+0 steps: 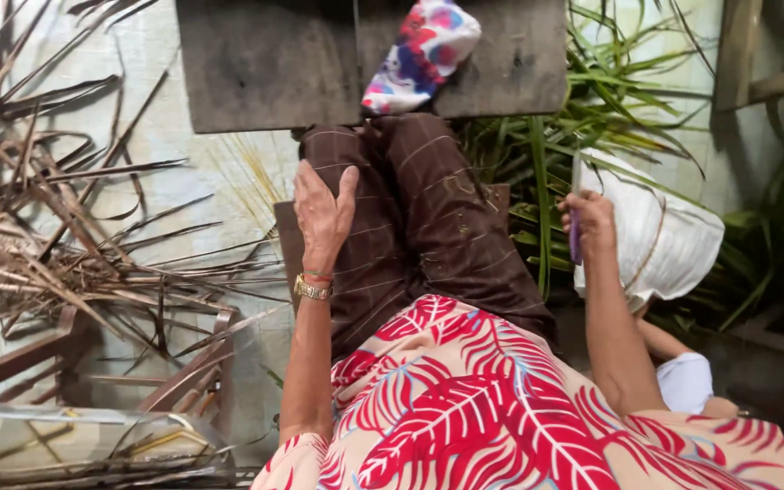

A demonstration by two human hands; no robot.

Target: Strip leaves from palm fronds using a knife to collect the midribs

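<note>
Fingers of right hand [589, 220] closed around slim purple tool [574, 243], protruding below fist, green leaves [537, 172] just beyond. Left hand [322, 216] flat, fingers extended, on brown trousers [428, 227].

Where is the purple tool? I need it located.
In the head view, right of centre: the right hand holds the purple tool beside green leaves.

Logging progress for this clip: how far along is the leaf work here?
Done, it seems: a heap of dry brown leaf strips lies to the person's left. In hand: the right hand grips a slim purple tool beside the green leaves; the left hand rests on the knee, holding nothing. Left: many green leaves lie by the white sack, apparently unworked.
</note>
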